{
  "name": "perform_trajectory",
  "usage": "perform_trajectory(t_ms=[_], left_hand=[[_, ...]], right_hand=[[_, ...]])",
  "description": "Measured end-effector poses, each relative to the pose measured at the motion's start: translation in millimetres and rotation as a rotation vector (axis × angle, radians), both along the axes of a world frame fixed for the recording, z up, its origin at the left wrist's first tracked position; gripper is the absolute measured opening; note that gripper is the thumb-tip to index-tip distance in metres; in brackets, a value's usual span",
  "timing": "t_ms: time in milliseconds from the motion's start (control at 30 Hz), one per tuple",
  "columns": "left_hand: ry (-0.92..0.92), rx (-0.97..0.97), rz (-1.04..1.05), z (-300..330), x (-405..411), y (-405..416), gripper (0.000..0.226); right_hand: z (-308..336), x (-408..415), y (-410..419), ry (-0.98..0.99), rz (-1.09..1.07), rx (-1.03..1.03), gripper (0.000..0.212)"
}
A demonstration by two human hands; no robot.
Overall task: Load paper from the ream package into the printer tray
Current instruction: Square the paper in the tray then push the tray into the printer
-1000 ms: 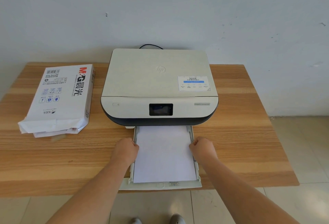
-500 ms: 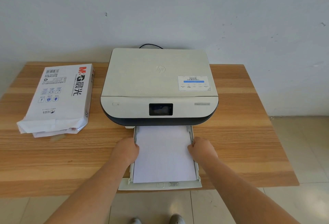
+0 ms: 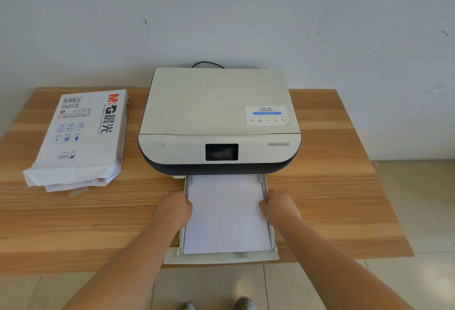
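Both hands sit slightly further forward along the tray than a second ago, toward the printer; little else differs. A person looks down at a wooden table (image 3: 332,186) set against a pale wall. At its centre sits a cream and dark printer (image 3: 219,122), with its paper tray (image 3: 221,259) pulled out toward the viewer and overhanging the table's near edge. A stack of white paper (image 3: 225,213) lies flat inside the tray, its far end tucked under the printer's front.

The left hand (image 3: 173,207) is curled closed against the tray's left side rail, and the right hand (image 3: 279,207) is curled closed against the right side rail. The fingers are hidden beneath the knuckles, so whether they pinch the rails, the width guides or the paper's edges cannot be told.

The ream package (image 3: 81,137) lies well apart to the left on the table, its near end torn open, with loose wrapper and a few sheet edges showing.

As a judgement, the loading itself looks done: paper is out of the package and in the tray. What seems to remain is squaring the stack or snugging the guides, then pushing the tray back into the printer.
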State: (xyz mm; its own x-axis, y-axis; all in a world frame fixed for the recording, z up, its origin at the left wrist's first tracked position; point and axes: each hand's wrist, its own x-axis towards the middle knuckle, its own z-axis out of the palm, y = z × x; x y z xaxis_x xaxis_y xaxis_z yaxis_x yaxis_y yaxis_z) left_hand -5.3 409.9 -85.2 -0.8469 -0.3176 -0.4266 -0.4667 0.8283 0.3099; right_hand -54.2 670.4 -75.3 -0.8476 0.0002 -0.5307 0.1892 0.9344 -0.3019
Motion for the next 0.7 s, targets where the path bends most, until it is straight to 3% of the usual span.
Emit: perform_trajectory(t_ms=[267, 533, 700], left_hand=[[0.021, -0.022, -0.036, -1.7, -3.3, 3.8, 0.016], [0.015, -0.022, -0.027, -5.2, -2.6, 1.6, 0.016], [0.001, -0.019, -0.042, -6.5, -4.1, 2.4, 0.016]], right_hand=[[-4.2, -1.4, -3.6, -0.023, -0.009, 0.012, 0.022], [-4.2, -1.9, -0.7, -0.024, 0.009, -0.007, 0.009], [-4.5, -2.8, -3.7, -0.029, -0.003, -0.014, 0.02]])
